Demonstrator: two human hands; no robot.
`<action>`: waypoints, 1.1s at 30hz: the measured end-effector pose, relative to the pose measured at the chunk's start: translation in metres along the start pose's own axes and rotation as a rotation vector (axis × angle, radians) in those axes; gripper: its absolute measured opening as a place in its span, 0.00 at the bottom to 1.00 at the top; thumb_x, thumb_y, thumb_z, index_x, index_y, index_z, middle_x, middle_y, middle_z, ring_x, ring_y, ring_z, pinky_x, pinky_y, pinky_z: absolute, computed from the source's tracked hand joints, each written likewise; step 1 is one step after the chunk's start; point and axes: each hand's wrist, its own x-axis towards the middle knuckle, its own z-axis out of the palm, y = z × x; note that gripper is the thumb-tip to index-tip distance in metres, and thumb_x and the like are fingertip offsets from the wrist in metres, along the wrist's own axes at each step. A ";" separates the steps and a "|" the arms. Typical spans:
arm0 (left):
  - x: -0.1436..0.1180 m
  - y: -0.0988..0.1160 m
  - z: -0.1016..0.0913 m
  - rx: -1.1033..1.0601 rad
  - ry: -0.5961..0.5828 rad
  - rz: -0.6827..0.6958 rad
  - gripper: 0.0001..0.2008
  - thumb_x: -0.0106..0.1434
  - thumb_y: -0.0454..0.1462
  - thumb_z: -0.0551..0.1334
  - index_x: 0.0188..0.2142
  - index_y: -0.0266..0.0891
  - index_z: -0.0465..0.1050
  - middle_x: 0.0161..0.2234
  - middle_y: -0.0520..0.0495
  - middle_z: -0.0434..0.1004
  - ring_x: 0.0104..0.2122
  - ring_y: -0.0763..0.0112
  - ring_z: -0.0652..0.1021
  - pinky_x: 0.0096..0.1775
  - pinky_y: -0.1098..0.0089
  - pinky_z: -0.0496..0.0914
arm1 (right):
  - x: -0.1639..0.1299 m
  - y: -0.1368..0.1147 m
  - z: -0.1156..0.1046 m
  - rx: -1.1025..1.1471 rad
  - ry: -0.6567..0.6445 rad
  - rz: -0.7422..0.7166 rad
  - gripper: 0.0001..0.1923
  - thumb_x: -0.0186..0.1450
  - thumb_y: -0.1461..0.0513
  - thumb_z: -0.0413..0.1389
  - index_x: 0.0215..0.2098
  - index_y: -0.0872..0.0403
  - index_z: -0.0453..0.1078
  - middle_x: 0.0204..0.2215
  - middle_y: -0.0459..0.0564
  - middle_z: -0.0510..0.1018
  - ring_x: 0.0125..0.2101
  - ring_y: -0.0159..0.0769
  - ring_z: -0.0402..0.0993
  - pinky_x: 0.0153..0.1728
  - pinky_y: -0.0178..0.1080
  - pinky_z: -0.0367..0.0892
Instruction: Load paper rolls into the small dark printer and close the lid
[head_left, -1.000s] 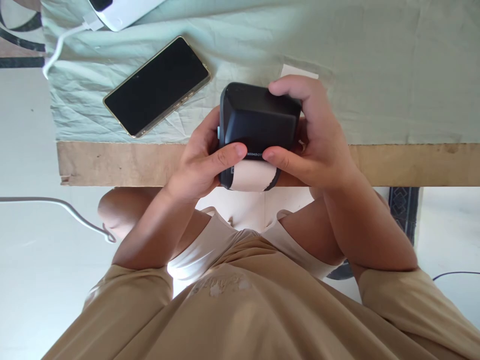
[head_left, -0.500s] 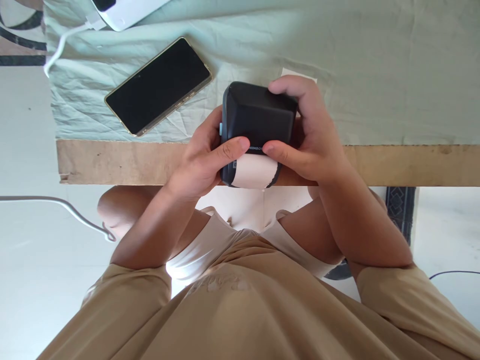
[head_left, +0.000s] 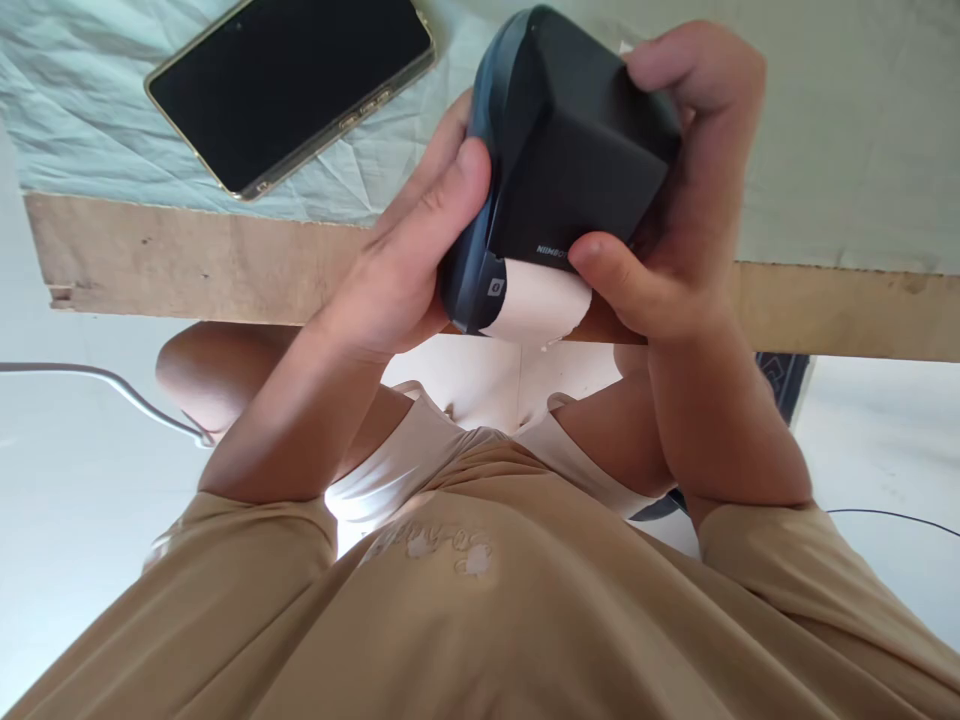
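Note:
Between my two hands is a black label printer marked NIIMBOT, tilted and raised above the table's front edge. A strip of pale label paper curls out at its near end. My left hand grips the printer's left side, its thumb lying along the bluish-grey edge. On the right side my right hand clasps it, thumb near the lettering and a finger at the far corner. The fingers underneath are hidden by the printer.
A phone in a clear, gold-edged case lies on the pale green cloth to the left. The table's bare wooden edge runs across in front of me. A white cable hangs at the lower left.
The printer has come up closer to the camera and turned, with its left side showing more. My left thumb has shifted from its top face to its side edge. The view has also moved.

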 end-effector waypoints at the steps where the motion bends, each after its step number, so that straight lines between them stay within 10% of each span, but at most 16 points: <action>1: -0.002 0.002 0.002 -0.018 -0.008 -0.016 0.25 0.67 0.61 0.70 0.55 0.54 0.83 0.53 0.49 0.84 0.65 0.45 0.78 0.54 0.58 0.81 | -0.001 -0.004 0.001 0.004 -0.022 0.010 0.46 0.59 0.37 0.73 0.70 0.35 0.66 0.57 0.53 0.76 0.65 0.57 0.74 0.55 0.54 0.82; 8: -0.009 0.003 0.004 -0.132 -0.038 -0.024 0.18 0.85 0.41 0.51 0.52 0.45 0.81 0.59 0.49 0.80 0.75 0.59 0.69 0.68 0.61 0.75 | -0.008 -0.018 -0.008 -0.019 0.030 0.042 0.42 0.62 0.33 0.69 0.68 0.37 0.69 0.59 0.54 0.77 0.68 0.58 0.73 0.59 0.57 0.82; 13: 0.006 -0.020 -0.007 -0.175 -0.010 0.115 0.24 0.61 0.60 0.76 0.41 0.45 0.79 0.40 0.47 0.83 0.70 0.46 0.72 0.64 0.59 0.76 | -0.004 -0.007 -0.014 -0.057 0.202 -0.288 0.39 0.70 0.36 0.60 0.72 0.43 0.68 0.66 0.55 0.76 0.68 0.54 0.73 0.72 0.59 0.72; 17: 0.004 -0.011 0.002 -0.294 0.106 -0.059 0.17 0.79 0.52 0.60 0.45 0.44 0.79 0.41 0.47 0.82 0.66 0.52 0.79 0.60 0.57 0.80 | 0.001 -0.011 -0.011 -0.117 0.296 -0.317 0.35 0.72 0.40 0.57 0.68 0.52 0.71 0.62 0.61 0.76 0.57 0.47 0.78 0.47 0.46 0.80; 20: -0.004 0.005 0.009 -0.336 0.141 -0.158 0.22 0.75 0.57 0.61 0.46 0.41 0.79 0.40 0.45 0.84 0.59 0.48 0.84 0.55 0.55 0.82 | 0.007 -0.027 -0.009 -0.159 0.503 -0.222 0.25 0.72 0.41 0.59 0.56 0.48 0.73 0.38 0.48 0.72 0.28 0.29 0.66 0.25 0.38 0.62; 22: -0.008 0.012 0.010 -0.336 0.103 -0.199 0.21 0.74 0.55 0.65 0.49 0.40 0.79 0.42 0.45 0.85 0.56 0.51 0.85 0.53 0.59 0.82 | 0.013 -0.037 -0.008 -0.157 0.627 -0.153 0.18 0.74 0.42 0.59 0.47 0.46 0.70 0.28 0.41 0.61 0.21 0.25 0.54 0.23 0.37 0.55; 26: -0.010 0.010 0.002 -0.293 0.074 -0.176 0.14 0.72 0.46 0.71 0.52 0.44 0.79 0.43 0.49 0.86 0.45 0.60 0.86 0.42 0.67 0.80 | 0.023 -0.048 -0.011 -0.228 0.710 0.024 0.22 0.76 0.45 0.57 0.33 0.47 0.57 0.28 0.44 0.67 0.24 0.30 0.67 0.25 0.39 0.58; 29: -0.009 0.005 -0.003 -0.272 0.071 -0.166 0.19 0.71 0.50 0.72 0.54 0.43 0.78 0.46 0.46 0.88 0.53 0.53 0.87 0.44 0.65 0.82 | 0.022 -0.048 -0.016 -0.376 0.636 -0.032 0.17 0.74 0.52 0.57 0.31 0.48 0.60 0.26 0.43 0.74 0.23 0.29 0.66 0.27 0.38 0.59; 33: -0.010 0.003 -0.002 -0.193 0.060 -0.136 0.22 0.70 0.53 0.74 0.56 0.45 0.79 0.51 0.46 0.89 0.57 0.51 0.87 0.41 0.67 0.81 | 0.018 -0.046 -0.025 -0.461 0.124 0.083 0.08 0.69 0.58 0.61 0.46 0.45 0.76 0.32 0.44 0.83 0.26 0.33 0.69 0.30 0.39 0.52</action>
